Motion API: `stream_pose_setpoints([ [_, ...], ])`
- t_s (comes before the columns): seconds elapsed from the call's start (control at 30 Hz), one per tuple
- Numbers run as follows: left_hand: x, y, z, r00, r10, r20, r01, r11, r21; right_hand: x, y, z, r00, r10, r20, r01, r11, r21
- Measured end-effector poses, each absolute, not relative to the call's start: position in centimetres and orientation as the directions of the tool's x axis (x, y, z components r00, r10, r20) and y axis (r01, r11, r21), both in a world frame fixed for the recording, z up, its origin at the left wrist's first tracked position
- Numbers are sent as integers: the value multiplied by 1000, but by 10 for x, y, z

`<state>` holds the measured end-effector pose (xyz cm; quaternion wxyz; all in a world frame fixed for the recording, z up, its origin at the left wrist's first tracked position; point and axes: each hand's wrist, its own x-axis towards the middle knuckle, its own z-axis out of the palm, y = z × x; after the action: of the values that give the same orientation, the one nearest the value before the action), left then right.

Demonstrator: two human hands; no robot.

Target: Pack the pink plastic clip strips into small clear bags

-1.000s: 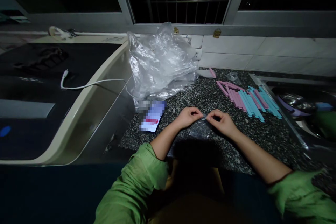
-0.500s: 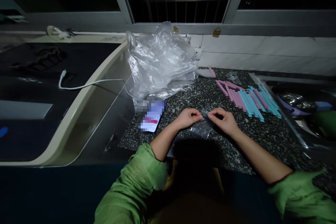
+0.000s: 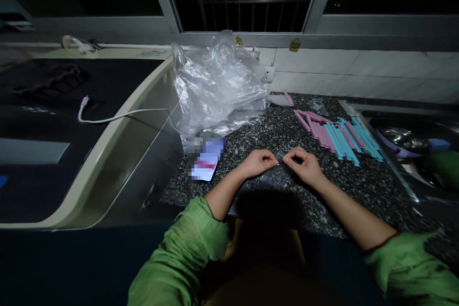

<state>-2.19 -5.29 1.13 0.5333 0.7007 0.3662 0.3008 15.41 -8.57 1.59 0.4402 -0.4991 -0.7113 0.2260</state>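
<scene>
A small clear plastic bag [image 3: 275,180] hangs between my hands, low over the dark speckled countertop [image 3: 251,141]. My left hand [image 3: 258,162] pinches one side of its upper edge with thumb and forefinger. Opposite it, my right hand [image 3: 302,166] pinches the other side, the fingertips of both hands close together. The bag is thin and see-through, so its outline is hard to make out. To the right lie several pink strips [image 3: 321,135] and light blue strips [image 3: 340,143], side by side in a loose row.
A lit phone [image 3: 208,160] lies left of my hands. Behind it is a large crumpled clear plastic bag [image 3: 222,86]. A white cable [image 3: 125,114] runs over the appliance [image 3: 143,129] at left. On the right is a sink [image 3: 398,172] with a metal bowl [image 3: 403,137].
Both hands keep their pinch on the small bag, and the fingertips have shifted only slightly. The bag hangs a little differently. Everything else stays in place apart from a slight camera shift.
</scene>
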Motion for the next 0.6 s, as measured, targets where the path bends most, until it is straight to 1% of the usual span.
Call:
stream_pose_setpoints([
  [0.2,-24,-52,8,550,835,-5,258,-164,952,163,-82,15,44,918,394,478,326,-815],
  [0.37,-23,-53,8,579,814,34,259,-224,940,162,-83,16,44,936,349,451,293,-843],
  [0.5,-23,-53,9,613,788,48,244,-247,938,161,-82,16,37,924,381,483,317,-816],
  [0.6,-23,-54,11,623,782,29,234,-222,946,162,-82,17,23,918,396,497,333,-801],
])
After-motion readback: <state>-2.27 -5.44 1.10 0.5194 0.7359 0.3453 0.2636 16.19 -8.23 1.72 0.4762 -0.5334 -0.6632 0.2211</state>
